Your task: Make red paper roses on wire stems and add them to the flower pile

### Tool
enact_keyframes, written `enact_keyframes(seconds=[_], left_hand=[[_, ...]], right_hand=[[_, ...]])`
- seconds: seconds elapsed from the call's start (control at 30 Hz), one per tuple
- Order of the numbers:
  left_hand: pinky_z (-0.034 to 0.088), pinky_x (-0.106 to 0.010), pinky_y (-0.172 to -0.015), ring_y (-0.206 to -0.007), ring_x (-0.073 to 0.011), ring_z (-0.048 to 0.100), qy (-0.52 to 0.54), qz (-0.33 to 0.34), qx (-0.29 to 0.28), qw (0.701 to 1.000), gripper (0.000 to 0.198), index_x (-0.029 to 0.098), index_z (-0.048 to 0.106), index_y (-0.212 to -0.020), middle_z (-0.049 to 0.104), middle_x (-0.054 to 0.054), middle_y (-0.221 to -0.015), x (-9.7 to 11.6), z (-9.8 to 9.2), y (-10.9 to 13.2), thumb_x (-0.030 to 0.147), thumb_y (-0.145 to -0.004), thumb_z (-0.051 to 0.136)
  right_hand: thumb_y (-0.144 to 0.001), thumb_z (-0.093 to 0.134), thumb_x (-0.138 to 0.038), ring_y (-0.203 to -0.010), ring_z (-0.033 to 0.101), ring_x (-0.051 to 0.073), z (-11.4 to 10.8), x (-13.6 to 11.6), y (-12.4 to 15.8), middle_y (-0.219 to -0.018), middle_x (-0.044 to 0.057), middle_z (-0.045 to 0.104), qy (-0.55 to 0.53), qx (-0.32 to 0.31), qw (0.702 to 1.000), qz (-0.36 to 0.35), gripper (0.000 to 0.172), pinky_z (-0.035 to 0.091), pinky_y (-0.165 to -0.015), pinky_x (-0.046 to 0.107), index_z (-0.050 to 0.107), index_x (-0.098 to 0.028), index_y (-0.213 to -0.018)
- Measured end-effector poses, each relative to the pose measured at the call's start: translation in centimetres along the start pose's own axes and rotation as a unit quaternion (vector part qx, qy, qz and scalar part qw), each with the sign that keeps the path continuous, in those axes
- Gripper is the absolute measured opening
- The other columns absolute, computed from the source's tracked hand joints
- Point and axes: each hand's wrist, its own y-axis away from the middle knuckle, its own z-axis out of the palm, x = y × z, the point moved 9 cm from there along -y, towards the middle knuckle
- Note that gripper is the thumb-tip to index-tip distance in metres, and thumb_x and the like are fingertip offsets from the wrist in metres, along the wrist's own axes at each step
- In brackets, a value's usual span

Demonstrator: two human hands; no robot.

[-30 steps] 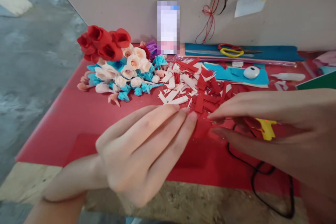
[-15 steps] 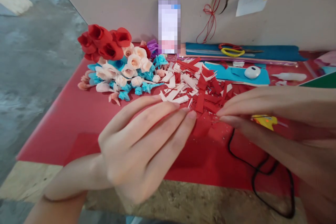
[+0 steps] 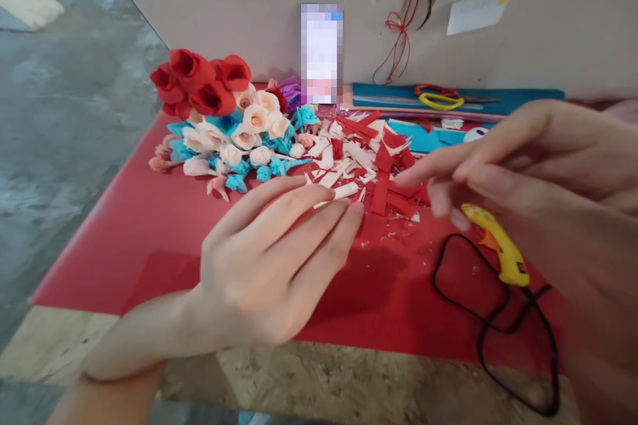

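Observation:
My left hand point(image 3: 272, 252) lies low over the red sheet point(image 3: 149, 239), fingers stretched out and close together, tips at the edge of a heap of red and white paper scraps point(image 3: 369, 159). Nothing shows in that hand; its thumb is hidden. My right hand point(image 3: 538, 192) hovers above the sheet on the right, index finger pointing left, the other fingers loosely bent and apart, with nothing visible in them. A yellow glue gun point(image 3: 501, 252) lies just below its fingertips, its black cord point(image 3: 478, 339) looping toward the front edge.
A pile of red, white, peach and blue paper roses point(image 3: 224, 119) sits at the back left. Scissors with red and yellow handles point(image 3: 438, 98) rest on blue sheets point(image 3: 503, 103) along the wall. The sheet's left edge drops to a concrete floor point(image 3: 60, 113).
My right hand has risen and pulled back from the left fingertips, uncovering the glue gun. My left hand has sunk toward the sheet. The red strip between the hands is no longer visible.

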Motion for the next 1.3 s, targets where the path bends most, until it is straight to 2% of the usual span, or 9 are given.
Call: enact_keyframes(seconds=[0.1,0.3,0.43,0.77,0.87,1.0,1.07,1.13,1.3], left_hand=[[0.057,-0.038,-0.079,-0.081,-0.0229,0.068,0.000,-0.001,-0.002,1.000,0.022,0.006,0.067,-0.092,0.074,-0.008,-0.084,0.0,0.2,-0.1,0.012,-0.071,0.071],[0.057,-0.037,-0.078,-0.076,-0.0227,0.068,-0.014,-0.005,-0.001,1.000,0.018,0.006,0.068,-0.086,0.074,-0.008,-0.080,-0.2,0.3,-0.2,0.005,-0.068,0.071],[0.058,-0.037,-0.076,-0.077,-0.0221,0.068,-0.002,-0.006,0.002,1.000,0.021,0.009,0.067,-0.089,0.073,-0.007,-0.081,-0.4,0.1,-0.2,0.006,-0.069,0.070],[0.052,-0.037,-0.082,-0.083,-0.0216,0.064,0.045,-0.021,0.016,0.999,0.024,0.009,0.065,-0.094,0.072,-0.008,-0.084,-0.6,-0.3,-0.1,0.005,-0.070,0.068],[0.053,-0.036,-0.081,-0.082,-0.0212,0.065,0.043,-0.022,0.019,0.999,0.024,0.011,0.065,-0.093,0.072,-0.006,-0.084,-0.6,-0.3,-0.1,0.005,-0.070,0.068],[0.053,-0.035,-0.080,-0.083,-0.0206,0.065,0.070,-0.032,0.016,0.997,0.024,0.014,0.065,-0.094,0.072,-0.005,-0.084,-0.6,0.0,-0.1,0.006,-0.072,0.067],[0.054,-0.034,-0.078,-0.083,-0.0196,0.064,0.123,-0.058,0.007,0.991,0.023,0.015,0.065,-0.095,0.072,-0.004,-0.084,-0.9,0.5,-0.2,0.008,-0.073,0.066],[0.054,-0.032,-0.076,-0.081,-0.0178,0.065,0.185,-0.093,0.007,0.978,0.021,0.016,0.065,-0.095,0.071,-0.003,-0.081,-1.6,1.1,-0.4,0.009,-0.075,0.065],[0.055,-0.026,-0.070,-0.078,-0.0147,0.065,0.302,-0.208,-0.039,0.930,0.015,0.019,0.068,-0.093,0.071,-0.001,-0.082,-3.7,3.6,-0.1,0.016,-0.080,0.061]], right_hand=[[-0.087,0.054,-0.018,-0.049,0.058,0.011,1.1,-0.1,-0.1,-0.061,-0.005,0.063,-0.010,-0.057,0.998,0.007,0.011,0.046,-0.044,0.024,0.058,-0.026,-0.080],[-0.082,0.059,-0.015,-0.055,0.053,0.008,-3.8,-0.7,-1.6,-0.065,-0.001,0.059,0.217,0.139,0.965,-0.046,0.010,0.037,-0.047,0.023,0.057,-0.020,-0.074],[-0.090,0.047,-0.023,-0.050,0.047,0.006,-5.2,2.8,-4.1,-0.060,-0.002,0.057,0.248,0.091,0.964,-0.019,0.017,0.036,-0.053,0.024,0.052,-0.020,-0.073],[-0.076,0.059,-0.019,-0.045,0.032,0.008,-1.5,9.6,-4.7,-0.043,-0.004,0.040,0.314,0.076,0.946,-0.037,0.033,0.024,-0.050,0.027,0.047,-0.017,-0.045],[-0.072,0.064,-0.017,-0.053,0.048,0.012,-0.7,10.0,-4.5,-0.055,-0.001,0.057,0.298,0.085,0.950,-0.040,0.007,0.033,-0.055,0.027,0.065,-0.018,-0.066],[-0.080,0.061,-0.035,-0.052,0.053,0.013,-0.8,8.8,-3.4,-0.053,0.001,0.058,0.249,0.129,0.959,-0.033,0.025,0.039,-0.055,0.028,0.066,-0.017,-0.063],[-0.079,0.061,-0.029,-0.063,0.060,0.014,-0.1,7.9,-2.4,-0.083,0.004,0.067,0.113,0.115,0.986,-0.039,0.017,0.046,-0.058,0.028,0.067,-0.019,-0.092],[-0.076,0.062,-0.016,-0.090,0.062,0.017,1.3,6.6,-1.2,-0.120,0.006,0.058,-0.047,0.049,0.996,-0.059,0.043,0.051,-0.071,0.029,0.057,-0.026,-0.118],[-0.077,0.064,-0.011,-0.099,0.058,0.016,2.7,3.9,1.7,-0.101,0.001,0.066,-0.125,0.003,0.991,-0.057,0.025,0.047,-0.087,0.030,0.069,-0.027,-0.095]])
